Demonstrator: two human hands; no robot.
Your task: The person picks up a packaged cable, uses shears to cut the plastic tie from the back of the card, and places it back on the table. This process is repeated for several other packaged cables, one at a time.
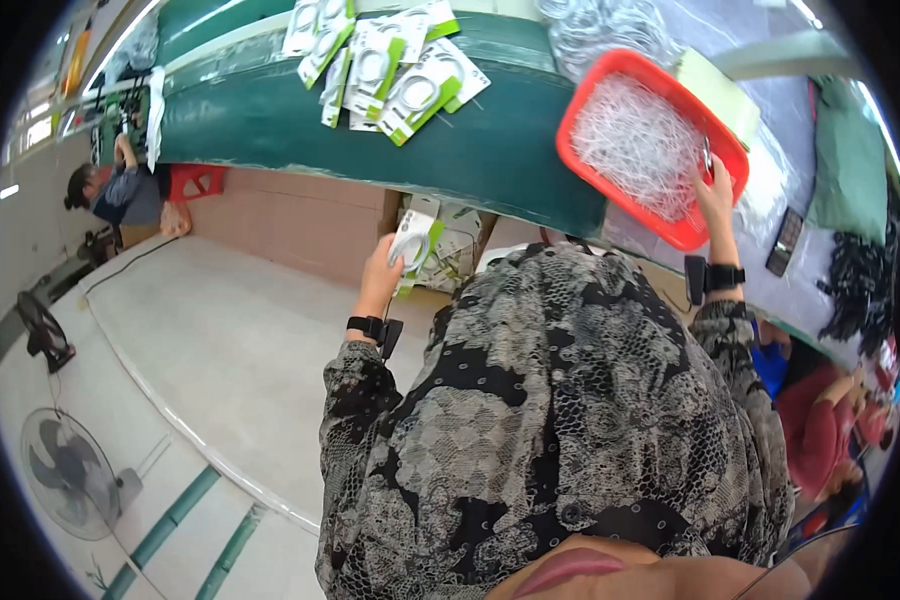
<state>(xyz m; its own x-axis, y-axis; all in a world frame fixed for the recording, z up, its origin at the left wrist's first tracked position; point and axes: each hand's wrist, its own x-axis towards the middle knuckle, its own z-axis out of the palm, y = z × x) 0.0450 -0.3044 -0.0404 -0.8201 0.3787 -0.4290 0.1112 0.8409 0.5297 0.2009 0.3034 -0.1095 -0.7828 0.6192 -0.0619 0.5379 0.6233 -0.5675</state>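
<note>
In my left hand (378,277) is a white and green cable package (416,238), held by its edge below the front edge of the green bench. A pale coiled cable shows on the card. My right hand (714,196) is at the right side of a red plastic basin (580,112), its fingers closed on a small shiny metal tool (708,158) whose exact kind I cannot make out. Thin clear plastic strips (635,140) fill the basin. Several similar cable packages (415,95) lie in a loose pile on the bench, left of the basin.
An open carton (460,240) with more packages stands under the bench edge. Coiled clear cables (610,30) lie behind the basin; a dark phone-like object (785,242) and black cables (855,290) are to the right. Other people sit at far left and lower right. A fan (68,470) stands lower left.
</note>
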